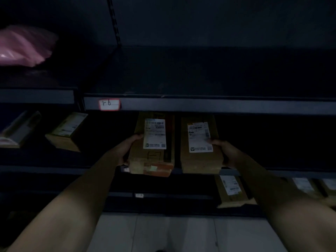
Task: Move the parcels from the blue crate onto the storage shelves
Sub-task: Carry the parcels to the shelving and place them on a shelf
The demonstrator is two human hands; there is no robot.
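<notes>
Two brown cardboard parcels with white shipping labels lie side by side at the front of a dark shelf (54, 169). My left hand (127, 148) grips the left parcel (154, 157) by its left side, thumb on top. The near end of that parcel juts out past the shelf edge. My right hand (227, 151) holds the right parcel (196, 160) by its right side, thumb on the label. The blue crate is not in view.
The shelf above (218, 106) carries a tag reading 1-6 (109, 104). A pink bag (23, 46) lies at upper left. More boxes (67, 131) sit to the left, and another labelled box (231, 191) rests on the lower shelf. Pale floor (172, 233) shows below.
</notes>
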